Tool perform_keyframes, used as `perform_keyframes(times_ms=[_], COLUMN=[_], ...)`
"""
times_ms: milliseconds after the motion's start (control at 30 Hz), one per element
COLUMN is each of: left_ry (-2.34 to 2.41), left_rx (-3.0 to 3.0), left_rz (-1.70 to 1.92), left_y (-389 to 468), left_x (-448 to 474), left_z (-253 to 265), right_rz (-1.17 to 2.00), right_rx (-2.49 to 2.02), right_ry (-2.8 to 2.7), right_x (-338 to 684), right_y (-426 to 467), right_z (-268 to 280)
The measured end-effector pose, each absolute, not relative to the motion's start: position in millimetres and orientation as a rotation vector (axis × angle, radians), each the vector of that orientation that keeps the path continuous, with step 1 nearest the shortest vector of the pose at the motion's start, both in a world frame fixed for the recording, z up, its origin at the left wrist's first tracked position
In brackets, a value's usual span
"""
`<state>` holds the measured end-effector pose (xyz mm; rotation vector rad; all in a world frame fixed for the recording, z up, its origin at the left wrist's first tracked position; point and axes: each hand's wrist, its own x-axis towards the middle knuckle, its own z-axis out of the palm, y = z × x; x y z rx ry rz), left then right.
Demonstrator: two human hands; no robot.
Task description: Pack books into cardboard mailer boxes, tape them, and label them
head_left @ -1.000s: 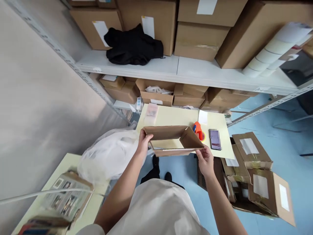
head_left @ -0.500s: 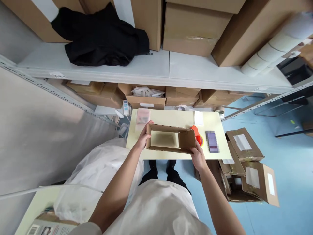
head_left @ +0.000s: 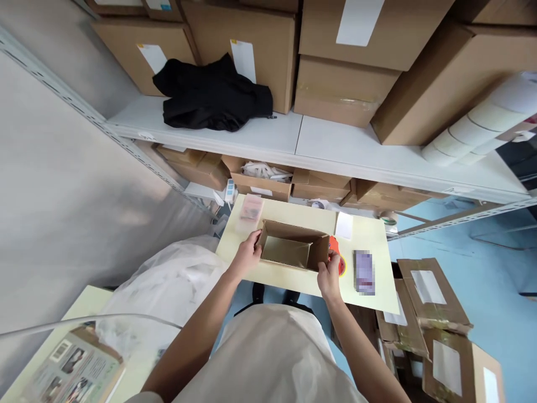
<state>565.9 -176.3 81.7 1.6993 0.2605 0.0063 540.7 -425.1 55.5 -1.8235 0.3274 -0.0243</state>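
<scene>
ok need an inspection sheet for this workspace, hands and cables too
Surface: pale table, partly covered
Job's things: cardboard box, top open
Clutter: orange tape dispenser by the right hand, blurred phone-like item, white paper, pinkish packet
Hands: left hand and right hand grip opposite ends of the box
Cables: pale strand at lower left, possibly a cord
Surroundings: shelf with black garment; cartons at right; white plastic at left

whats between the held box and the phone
Beside the box, the tape dispenser, partly covered by the right hand, then bare table up to the phone; the head view shows it.
</scene>
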Motion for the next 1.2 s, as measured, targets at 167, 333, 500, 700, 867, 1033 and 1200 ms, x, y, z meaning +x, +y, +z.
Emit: perform_keyframes(times_ms=[167,333,500,700,867,1033,1200], left_ry=[0.272,0.072,-0.119,-0.443,-0.366,-0.097,-0.21], left_rx=[1.858,1.946,2.051,2.148,2.206,2.062,2.125], left_rz=[0.008,0.042,0.002,-0.405,-0.123,0.103,-0.005], left_y=[-181,-182,-166,-131,-139,-151,-146], left_x=[563,571,574,574,570,574,597], left_z=[88,89,83,80,56,32,42], right_rz=[0.056,0.057,0.154,0.457,0.203,-0.039,0.112], right_rx=[-1.962,-2.177,-2.299,-2.283,-2.274,-2.247,-2.34], right_ry=[0.186,0.053,-0.203,-0.469,-0.317,0.039,-0.206], right_x=[549,554,547,546,544,555,585], right_y=[-432,-435,-444,-469,-462,-447,-453], right_z=[60,68,74,66,54,52,68])
